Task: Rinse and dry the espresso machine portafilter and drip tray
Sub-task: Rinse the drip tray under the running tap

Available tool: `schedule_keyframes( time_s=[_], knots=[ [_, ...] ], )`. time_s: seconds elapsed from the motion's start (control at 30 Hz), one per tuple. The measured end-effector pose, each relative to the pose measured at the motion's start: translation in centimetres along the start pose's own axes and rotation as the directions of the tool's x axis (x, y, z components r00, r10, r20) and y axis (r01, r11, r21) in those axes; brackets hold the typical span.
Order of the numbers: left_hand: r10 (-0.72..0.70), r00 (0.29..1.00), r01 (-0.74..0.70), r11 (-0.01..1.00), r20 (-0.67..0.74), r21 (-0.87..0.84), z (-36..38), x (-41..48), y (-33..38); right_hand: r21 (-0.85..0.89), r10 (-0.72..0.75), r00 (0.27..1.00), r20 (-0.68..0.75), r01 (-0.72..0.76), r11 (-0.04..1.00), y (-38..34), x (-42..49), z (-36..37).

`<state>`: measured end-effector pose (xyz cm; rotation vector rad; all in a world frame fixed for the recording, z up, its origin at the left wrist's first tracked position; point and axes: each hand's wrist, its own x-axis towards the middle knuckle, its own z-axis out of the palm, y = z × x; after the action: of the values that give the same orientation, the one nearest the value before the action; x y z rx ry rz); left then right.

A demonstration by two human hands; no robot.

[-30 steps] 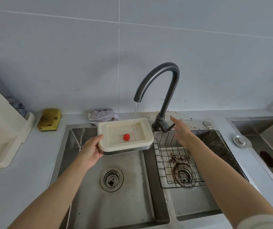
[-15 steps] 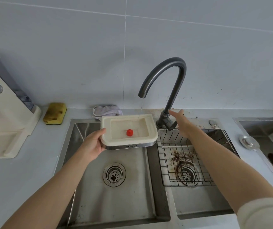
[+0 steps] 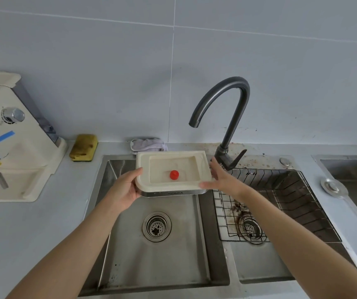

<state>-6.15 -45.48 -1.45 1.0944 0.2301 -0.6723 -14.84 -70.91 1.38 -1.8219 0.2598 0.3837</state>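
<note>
A cream drip tray with a small red float in its shallow well is held level above the left sink basin. My left hand grips its left edge, thumb on the rim and fingers underneath. My right hand holds the tray's right edge, thumb along the front corner. The dark gooseneck faucet stands behind, with no water running from its spout. No portafilter is in view.
The cream espresso machine stands on the counter at left. A yellow sponge and a grey cloth lie behind the sink. A wire rack with coffee grounds fills the right basin. A metal sink plug lies on the right counter.
The water stream from the faucet has stopped. My right hand left the faucet lever and came down onto the tray's right edge. The tray stayed over the left basin.
</note>
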Motion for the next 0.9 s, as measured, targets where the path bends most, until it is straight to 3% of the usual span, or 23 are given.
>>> schedule_keyframes(
  time_s=[0.07,0.2,0.47,0.63,0.8,0.9],
  knots=[
    [0.004,1.000,-0.004,1.000,-0.005,0.007,-0.4,-0.5,0.1,0.018,-0.075,0.997,0.036,0.074,0.997,0.4,-0.3,1.7],
    [-0.004,0.999,0.004,1.000,-0.039,0.014,-1.4,-1.4,0.3,0.084,-0.139,0.990,-0.039,0.142,0.986,1.8,0.0,3.9],
    [0.017,1.000,-0.019,0.996,0.022,0.091,-3.8,-3.5,-0.1,0.076,-0.119,0.989,-0.084,0.125,0.989,3.0,0.0,7.0],
    [0.007,0.995,-0.036,0.955,0.099,0.295,-4.0,-5.0,0.0,0.133,-0.077,0.996,-0.044,0.082,0.988,3.5,-0.2,8.0],
    [-0.028,0.993,-0.038,0.836,0.112,0.548,-4.6,-5.5,0.0,0.146,-0.019,1.000,-0.020,0.021,0.989,4.0,-0.3,8.2],
    [-0.013,0.995,-0.053,0.790,0.103,0.611,-4.6,-5.5,-0.1,0.128,0.010,1.000,-0.017,-0.008,0.992,4.4,-0.1,8.1]
  ],
)
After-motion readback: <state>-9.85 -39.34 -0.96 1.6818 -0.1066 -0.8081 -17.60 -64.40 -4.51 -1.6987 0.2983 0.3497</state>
